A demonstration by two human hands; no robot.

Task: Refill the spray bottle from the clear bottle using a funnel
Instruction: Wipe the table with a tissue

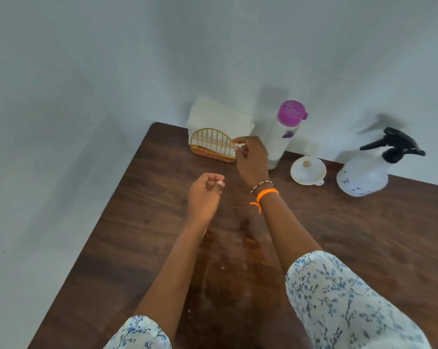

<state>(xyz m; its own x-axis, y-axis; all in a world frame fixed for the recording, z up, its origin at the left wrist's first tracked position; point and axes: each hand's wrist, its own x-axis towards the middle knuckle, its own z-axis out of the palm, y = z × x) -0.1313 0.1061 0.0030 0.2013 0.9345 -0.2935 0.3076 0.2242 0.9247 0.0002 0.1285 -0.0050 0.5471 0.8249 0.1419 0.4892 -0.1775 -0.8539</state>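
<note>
The clear bottle (279,143) with a purple cap stands upright at the back of the wooden table (351,243). To its right a white funnel (308,170) rests wide end up. Further right stands the white spray bottle (363,176), its black trigger head on. My right hand (251,159) is just left of the clear bottle, fingertips pinched at the right edge of the napkins in the holder. My left hand (205,193) hovers over the table in front of the holder, fingers curled and holding nothing.
A gold wire napkin holder (211,146) with white napkins (220,119) stands at the table's back left corner, against the pale wall. The table's left edge runs diagonally down to the lower left. Flowered sleeves cover both upper arms.
</note>
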